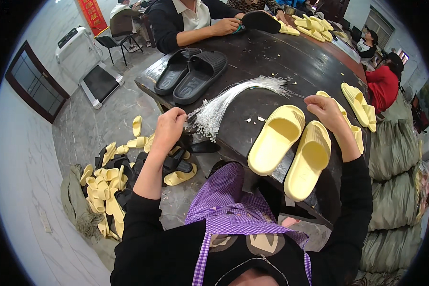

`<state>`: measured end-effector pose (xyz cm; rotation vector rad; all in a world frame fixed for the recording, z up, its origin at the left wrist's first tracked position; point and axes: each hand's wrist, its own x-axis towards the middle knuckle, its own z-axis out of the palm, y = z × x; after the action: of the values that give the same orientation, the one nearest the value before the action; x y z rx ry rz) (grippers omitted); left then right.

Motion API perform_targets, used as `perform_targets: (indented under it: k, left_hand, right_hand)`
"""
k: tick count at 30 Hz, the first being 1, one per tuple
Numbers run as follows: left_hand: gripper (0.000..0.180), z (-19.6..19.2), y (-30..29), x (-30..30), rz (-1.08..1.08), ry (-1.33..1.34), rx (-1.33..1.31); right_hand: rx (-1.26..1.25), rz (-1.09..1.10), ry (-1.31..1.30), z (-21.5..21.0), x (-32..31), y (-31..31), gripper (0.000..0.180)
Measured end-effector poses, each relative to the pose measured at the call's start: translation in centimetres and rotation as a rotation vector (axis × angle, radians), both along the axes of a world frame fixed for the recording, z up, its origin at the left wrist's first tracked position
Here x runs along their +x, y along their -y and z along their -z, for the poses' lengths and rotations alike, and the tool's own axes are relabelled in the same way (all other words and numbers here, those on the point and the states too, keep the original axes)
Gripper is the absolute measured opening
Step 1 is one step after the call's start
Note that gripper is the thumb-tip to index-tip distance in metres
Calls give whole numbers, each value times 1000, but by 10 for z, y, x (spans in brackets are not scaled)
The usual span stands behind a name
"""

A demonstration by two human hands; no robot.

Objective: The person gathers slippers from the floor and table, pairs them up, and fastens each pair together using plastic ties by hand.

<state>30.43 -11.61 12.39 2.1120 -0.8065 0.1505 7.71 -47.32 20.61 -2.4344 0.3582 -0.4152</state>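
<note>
My left hand (pixel 170 127) is closed in a pinch at the left end of a bundle of thin clear plastic tag strings (pixel 229 101) on the dark table. What its fingers hold is too small to make out. My right hand (pixel 326 112) is also pinched, just beyond a pair of yellow slides; a faint thin line runs from its fingertips toward the bundle's far end. The left slide (pixel 276 140) and right slide (pixel 308 162) lie side by side near the table's front edge, toes away from me. A pair of black slides (pixel 200 76) rests behind the bundle.
More yellow slides (pixel 355 102) lie right of my right hand, and a yellow pile (pixel 313 27) sits at the far end. Across the table, a person's hand (pixel 226 27) touches a black slide (pixel 260 22). Loose slides (pixel 107 186) heap on the floor at left; olive sacks (pixel 391 176) stack at right.
</note>
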Motion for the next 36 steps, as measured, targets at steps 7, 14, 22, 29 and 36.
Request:
perform_targets:
  k: [7, 14, 22, 29, 36]
  left_hand:
    - [16, -21, -7, -17, -9, -82, -218]
    - [15, -34, 11, -64, 218, -326, -545]
    - [14, -33, 20, -101, 411, -407, -668]
    - [18, 10, 61, -19, 372, 446, -370]
    - [24, 37, 73, -17, 467, 345, 168]
  right_hand:
    - [-104, -105, 53, -20, 31, -38, 20]
    - [-306, -536, 165, -10, 86, -136, 27]
    - [-168, -734, 189, 26, 104, -172, 13]
    - [-99, -600, 29, 10, 71, -171, 10]
    - [159, -498, 1, -12, 34, -158, 23]
